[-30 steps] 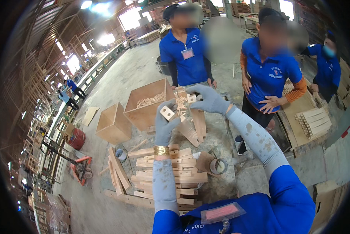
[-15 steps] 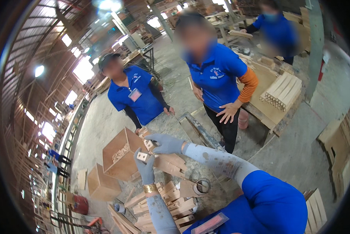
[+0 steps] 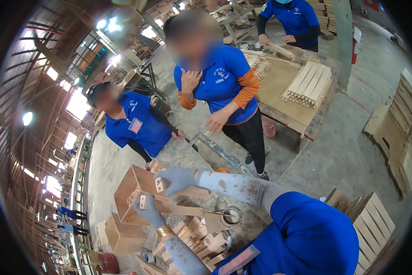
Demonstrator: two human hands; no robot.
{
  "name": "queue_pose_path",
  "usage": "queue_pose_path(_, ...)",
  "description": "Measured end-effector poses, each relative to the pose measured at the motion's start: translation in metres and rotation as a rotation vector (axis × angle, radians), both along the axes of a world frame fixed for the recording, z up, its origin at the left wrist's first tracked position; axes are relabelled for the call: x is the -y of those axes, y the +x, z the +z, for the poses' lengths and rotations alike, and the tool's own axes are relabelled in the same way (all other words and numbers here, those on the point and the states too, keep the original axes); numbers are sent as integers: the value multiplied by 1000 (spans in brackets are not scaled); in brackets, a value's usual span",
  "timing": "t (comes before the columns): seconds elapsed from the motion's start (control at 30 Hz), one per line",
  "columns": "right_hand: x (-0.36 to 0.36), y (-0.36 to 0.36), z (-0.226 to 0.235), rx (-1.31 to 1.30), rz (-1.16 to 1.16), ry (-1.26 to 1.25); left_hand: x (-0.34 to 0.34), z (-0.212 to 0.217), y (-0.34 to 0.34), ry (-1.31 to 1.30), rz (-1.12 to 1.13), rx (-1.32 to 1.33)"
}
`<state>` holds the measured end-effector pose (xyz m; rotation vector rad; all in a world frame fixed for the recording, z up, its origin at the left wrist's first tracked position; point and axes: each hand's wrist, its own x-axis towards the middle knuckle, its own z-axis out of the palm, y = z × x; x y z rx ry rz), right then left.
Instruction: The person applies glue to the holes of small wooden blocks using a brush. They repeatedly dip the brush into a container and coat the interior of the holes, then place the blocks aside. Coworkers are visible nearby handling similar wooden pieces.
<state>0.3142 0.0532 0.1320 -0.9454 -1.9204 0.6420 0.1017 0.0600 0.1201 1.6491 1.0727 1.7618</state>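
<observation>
My left hand [image 3: 149, 213], in a grey glove, is closed around a pale wooden piece whose end with small drilled holes [image 3: 143, 201] points up. Just right of it and farther away, my grey-gloved right hand [image 3: 178, 178] grips another wooden piece with holes [image 3: 159, 185]. Both hands are beside an open plywood box [image 3: 123, 195] with small wooden dowels [image 3: 134, 195] inside. Below my hands lie several cut wooden pieces [image 3: 199, 233] in a heap. A round can [image 3: 231, 217] with pale contents stands right of the heap.
A second plywood box [image 3: 123, 236] stands near left. Two people in blue shirts, one with a badge [image 3: 135, 125], face me across the work surface. Behind them, a table [image 3: 279, 94] carries stacked wooden slats [image 3: 308, 82], where another person works. More slats [image 3: 371, 229] stand at right.
The view has shifted, so the people and table sit farther left. My hands still hold their wooden pieces, slightly farther apart. The middle person has raised a hand to the upper chest.
</observation>
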Motion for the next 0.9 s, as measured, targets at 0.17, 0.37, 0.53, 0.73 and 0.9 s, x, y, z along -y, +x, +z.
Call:
queue_pose_path(0.17,10,-17,-9,-53,6,48,-1,-2,26,83,106,-47)
queue_pose_path(0.37,8,-31,-10,-156,12,88,-9,-15,17,85,73,34)
queue_pose_path(0.53,5,-34,-6,-163,-35,5,0,-5,30,96,105,-7)
queue_pose_path(0.73,3,-50,-16,-269,36,82,-7,-14,-1,48,-34,-196)
queue_pose_path(0.9,8,-38,-16,-140,5,126,14,0,19,36,-93,-187)
